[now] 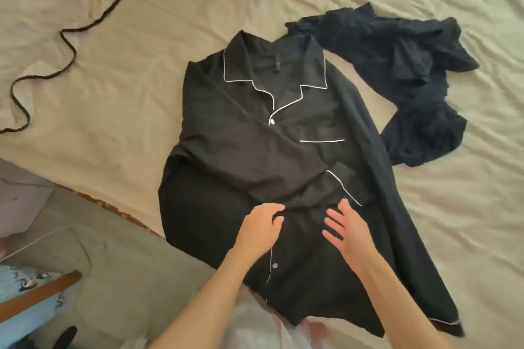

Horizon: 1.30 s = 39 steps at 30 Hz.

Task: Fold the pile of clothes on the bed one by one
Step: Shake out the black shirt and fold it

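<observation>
Here a black shirt (255, 150) with white trim lies face up on the bed (113, 93), collar far from the person. The left hand (261, 225) pinches a fold of the shirt near its middle, and the right hand (344, 228) is spread flat, grasping nothing, just over the cloth. A crumpled dark pile (402, 79) sits beside the shirt's right shoulder.

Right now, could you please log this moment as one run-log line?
stage: folding black pyjama shirt | left hand: pinching sleeve fabric | right hand: open over shirt | waiting: dark crumpled garment
</observation>
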Each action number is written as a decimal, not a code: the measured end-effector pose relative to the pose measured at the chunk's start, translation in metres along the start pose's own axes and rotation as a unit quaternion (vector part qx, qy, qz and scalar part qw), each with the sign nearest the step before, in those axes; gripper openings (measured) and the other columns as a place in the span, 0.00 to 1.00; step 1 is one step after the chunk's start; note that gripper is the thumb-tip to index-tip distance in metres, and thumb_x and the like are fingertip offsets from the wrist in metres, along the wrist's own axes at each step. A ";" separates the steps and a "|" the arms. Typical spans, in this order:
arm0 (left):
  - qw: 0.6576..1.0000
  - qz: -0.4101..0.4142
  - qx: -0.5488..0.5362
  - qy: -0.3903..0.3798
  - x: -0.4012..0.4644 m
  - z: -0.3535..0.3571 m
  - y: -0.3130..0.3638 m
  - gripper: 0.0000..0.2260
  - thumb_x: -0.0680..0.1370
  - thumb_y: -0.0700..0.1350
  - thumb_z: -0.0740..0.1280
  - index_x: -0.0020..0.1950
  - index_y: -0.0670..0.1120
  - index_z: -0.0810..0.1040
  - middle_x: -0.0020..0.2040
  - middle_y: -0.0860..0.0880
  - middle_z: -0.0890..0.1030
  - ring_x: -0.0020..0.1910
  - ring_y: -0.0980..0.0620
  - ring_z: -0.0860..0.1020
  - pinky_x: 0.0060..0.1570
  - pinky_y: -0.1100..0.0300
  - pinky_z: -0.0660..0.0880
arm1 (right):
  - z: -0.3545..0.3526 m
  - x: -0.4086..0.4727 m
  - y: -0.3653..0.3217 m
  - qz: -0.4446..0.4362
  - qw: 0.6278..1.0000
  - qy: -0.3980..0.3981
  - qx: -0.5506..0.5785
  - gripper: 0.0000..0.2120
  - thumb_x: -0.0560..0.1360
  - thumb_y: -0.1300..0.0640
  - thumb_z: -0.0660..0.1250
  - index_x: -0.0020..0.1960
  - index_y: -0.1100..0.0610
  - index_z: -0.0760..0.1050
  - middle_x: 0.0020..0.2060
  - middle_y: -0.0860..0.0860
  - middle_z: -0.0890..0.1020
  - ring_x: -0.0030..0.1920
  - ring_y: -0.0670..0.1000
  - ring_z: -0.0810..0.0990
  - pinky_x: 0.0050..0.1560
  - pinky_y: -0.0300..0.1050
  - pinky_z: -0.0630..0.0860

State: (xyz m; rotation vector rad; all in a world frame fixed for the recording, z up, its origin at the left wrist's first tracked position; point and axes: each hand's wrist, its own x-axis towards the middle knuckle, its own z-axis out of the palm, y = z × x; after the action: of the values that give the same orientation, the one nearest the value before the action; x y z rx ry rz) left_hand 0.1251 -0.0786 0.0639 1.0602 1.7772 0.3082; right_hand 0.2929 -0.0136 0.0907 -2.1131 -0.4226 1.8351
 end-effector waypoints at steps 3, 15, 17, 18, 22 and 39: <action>0.981 -0.138 -0.097 0.097 0.004 -0.004 -0.020 0.14 0.80 0.42 0.60 0.65 0.46 0.75 0.63 0.49 0.76 0.61 0.51 0.74 0.63 0.62 0.66 | -0.002 0.029 -0.001 -0.004 0.998 0.050 -0.023 0.28 0.77 0.41 0.61 0.71 0.55 0.65 0.61 0.53 0.74 0.61 0.53 0.74 0.58 0.54 0.75; 0.950 -0.149 -0.043 0.271 0.022 -0.030 -0.017 0.22 0.78 0.41 0.65 0.71 0.46 0.65 0.68 0.46 0.70 0.65 0.48 0.70 0.61 0.58 0.67 | 0.020 0.099 -0.074 0.166 0.985 0.051 0.015 0.42 0.70 0.34 0.65 0.76 0.51 0.53 0.72 0.53 0.65 0.70 0.62 0.64 0.69 0.70 0.54; 0.962 -0.009 0.139 0.237 0.019 -0.015 -0.006 0.22 0.77 0.42 0.65 0.70 0.46 0.67 0.70 0.47 0.68 0.69 0.48 0.66 0.64 0.54 0.66 | 0.031 0.100 -0.073 0.133 0.988 0.053 -0.064 0.36 0.75 0.44 0.64 0.76 0.54 0.53 0.73 0.54 0.62 0.71 0.61 0.62 0.70 0.65 0.56; 0.965 0.035 0.179 0.190 0.018 -0.005 -0.001 0.23 0.77 0.43 0.65 0.71 0.46 0.66 0.71 0.47 0.66 0.71 0.48 0.63 0.66 0.53 0.64 | 0.034 0.099 -0.068 0.099 0.986 0.062 -0.121 0.32 0.76 0.49 0.64 0.75 0.56 0.55 0.73 0.56 0.62 0.71 0.61 0.63 0.70 0.61 0.60; 0.993 -0.030 0.104 0.037 0.024 0.035 0.015 0.28 0.78 0.48 0.64 0.75 0.49 0.57 0.73 0.51 0.64 0.72 0.50 0.61 0.69 0.49 0.58 | 0.015 0.089 -0.038 -0.041 0.959 0.159 -0.230 0.15 0.76 0.63 0.59 0.62 0.64 0.73 0.60 0.60 0.75 0.60 0.60 0.74 0.57 0.47 0.71; 0.955 0.132 0.258 -0.058 0.009 0.077 0.032 0.25 0.75 0.46 0.59 0.72 0.56 0.63 0.75 0.53 0.58 0.73 0.48 0.52 0.67 0.45 0.48 | -0.027 0.068 -0.040 -0.469 0.640 -0.054 -0.606 0.20 0.82 0.50 0.51 0.73 0.51 0.64 0.71 0.47 0.68 0.75 0.49 0.57 0.73 0.54 0.49</action>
State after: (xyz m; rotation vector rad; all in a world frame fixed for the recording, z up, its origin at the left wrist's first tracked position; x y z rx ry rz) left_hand 0.2058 -0.0724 0.0423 1.6575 1.6467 -0.0693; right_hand 0.3285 0.0504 0.0499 -1.5053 -2.7276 0.9355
